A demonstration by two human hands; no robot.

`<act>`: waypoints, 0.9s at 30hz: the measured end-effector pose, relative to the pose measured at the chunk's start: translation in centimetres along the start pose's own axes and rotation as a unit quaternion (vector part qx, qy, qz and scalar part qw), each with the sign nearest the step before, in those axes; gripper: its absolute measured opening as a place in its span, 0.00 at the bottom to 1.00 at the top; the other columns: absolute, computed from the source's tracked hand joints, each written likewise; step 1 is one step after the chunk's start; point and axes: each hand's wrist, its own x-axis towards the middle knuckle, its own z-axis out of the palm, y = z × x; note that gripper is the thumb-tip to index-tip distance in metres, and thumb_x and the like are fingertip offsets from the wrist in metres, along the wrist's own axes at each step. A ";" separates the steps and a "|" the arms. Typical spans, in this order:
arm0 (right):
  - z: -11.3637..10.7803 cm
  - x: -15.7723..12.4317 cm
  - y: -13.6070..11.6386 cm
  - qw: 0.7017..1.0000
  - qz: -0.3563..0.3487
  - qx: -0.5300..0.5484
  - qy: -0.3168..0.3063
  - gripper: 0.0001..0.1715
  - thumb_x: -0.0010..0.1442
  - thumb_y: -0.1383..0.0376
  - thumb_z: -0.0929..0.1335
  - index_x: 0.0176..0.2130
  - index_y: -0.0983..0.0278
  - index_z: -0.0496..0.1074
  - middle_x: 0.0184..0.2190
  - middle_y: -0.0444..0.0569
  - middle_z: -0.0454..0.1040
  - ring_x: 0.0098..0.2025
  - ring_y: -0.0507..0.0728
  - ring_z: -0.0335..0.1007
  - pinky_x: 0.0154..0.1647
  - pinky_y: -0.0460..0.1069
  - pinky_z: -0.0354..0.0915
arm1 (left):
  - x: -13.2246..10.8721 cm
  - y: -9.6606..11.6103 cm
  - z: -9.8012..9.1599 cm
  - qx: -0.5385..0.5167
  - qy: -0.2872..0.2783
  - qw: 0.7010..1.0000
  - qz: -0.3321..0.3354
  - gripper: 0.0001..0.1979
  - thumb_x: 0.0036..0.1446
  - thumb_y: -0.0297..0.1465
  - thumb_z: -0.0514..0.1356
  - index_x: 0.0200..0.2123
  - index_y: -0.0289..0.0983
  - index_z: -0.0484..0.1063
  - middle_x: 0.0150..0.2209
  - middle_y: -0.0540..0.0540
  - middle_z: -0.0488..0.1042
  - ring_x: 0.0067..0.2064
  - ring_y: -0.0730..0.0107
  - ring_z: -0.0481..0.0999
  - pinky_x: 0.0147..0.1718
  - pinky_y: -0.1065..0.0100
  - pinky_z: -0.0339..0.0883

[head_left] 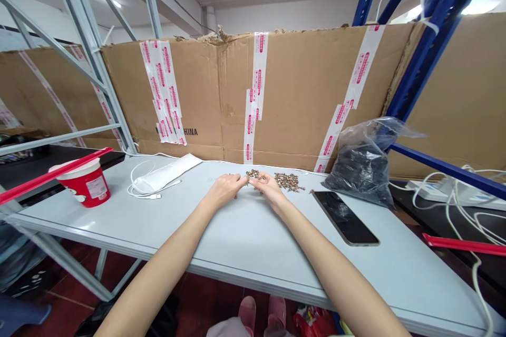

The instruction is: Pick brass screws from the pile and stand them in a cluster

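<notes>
My left hand (226, 188) and my right hand (269, 188) meet near the back of the grey tabletop (249, 237). The fingers of both are closed in a pinch, with the fingertips almost touching. What they hold is too small to make out. Just behind the fingertips lies a small heap of brownish metal pieces (252, 173), partly hidden by the hands. A larger pile of similar small metal pieces (288, 182), perhaps screws, spreads out to the right of my right hand. A few bits show close under my left fingers.
A red paper cup (93, 189) stands at left, near a white sleeve (169, 172) and a cable (152, 196). To the right lie a black phone (346, 218) and a clear bag of black items (358, 168). Taped cardboard (300, 100) walls the back; a blue post (419, 58) rises at right.
</notes>
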 end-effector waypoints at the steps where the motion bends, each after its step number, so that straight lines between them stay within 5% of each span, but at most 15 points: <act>1: 0.0 0.0 0.0 1.000 0.001 -0.001 0.000 0.28 0.34 0.58 0.75 0.28 0.61 0.56 0.28 0.44 0.75 0.25 0.49 0.63 0.28 0.45 0.54 | 0.0 0.0 -0.1 0.001 0.000 1.000 -0.001 0.10 0.59 0.26 0.47 0.42 0.39 0.63 0.29 0.47 0.66 0.30 0.69 0.68 0.30 0.69 0.59; 11: 0.2 -0.4 -0.4 1.000 -0.001 -0.006 0.006 0.29 0.33 0.56 0.75 0.27 0.61 0.56 0.28 0.45 0.75 0.28 0.52 0.67 0.30 0.47 0.55 | 0.0 0.2 -0.3 0.002 -0.022 1.000 0.005 0.16 0.58 0.23 0.47 0.48 0.41 0.60 0.30 0.48 0.65 0.28 0.72 0.68 0.30 0.70 0.60; 16: 0.3 -0.3 0.0 1.000 -0.006 0.005 -0.014 0.28 0.34 0.57 0.75 0.27 0.61 0.55 0.29 0.46 0.76 0.33 0.54 0.70 0.37 0.48 0.59 | 0.1 0.2 -0.2 0.008 -0.004 1.000 0.001 0.10 0.61 0.29 0.45 0.39 0.39 0.64 0.28 0.48 0.66 0.27 0.72 0.67 0.28 0.71 0.58; 19: 0.4 -0.2 0.2 1.000 -0.002 -0.001 -0.018 0.29 0.34 0.56 0.75 0.27 0.60 0.55 0.29 0.46 0.76 0.34 0.55 0.71 0.39 0.50 0.60 | 0.1 0.2 -0.3 -0.007 0.001 1.000 -0.008 0.15 0.63 0.37 0.43 0.33 0.37 0.64 0.27 0.47 0.66 0.27 0.72 0.68 0.28 0.71 0.58; 23: 0.4 -0.2 0.1 1.000 -0.005 -0.001 -0.007 0.28 0.34 0.56 0.75 0.27 0.60 0.55 0.28 0.45 0.76 0.31 0.53 0.70 0.38 0.49 0.60 | 0.1 0.2 -0.5 -0.020 0.002 1.000 -0.012 0.15 0.62 0.40 0.44 0.41 0.37 0.62 0.30 0.47 0.69 0.30 0.71 0.70 0.29 0.71 0.59; 27: 0.4 -0.1 0.1 1.000 -0.009 0.013 0.000 0.28 0.34 0.58 0.75 0.27 0.61 0.55 0.27 0.45 0.76 0.29 0.52 0.69 0.37 0.48 0.59 | 0.0 0.2 -0.3 -0.007 -0.002 1.000 0.002 0.10 0.62 0.31 0.45 0.44 0.38 0.62 0.29 0.48 0.68 0.29 0.71 0.70 0.28 0.70 0.58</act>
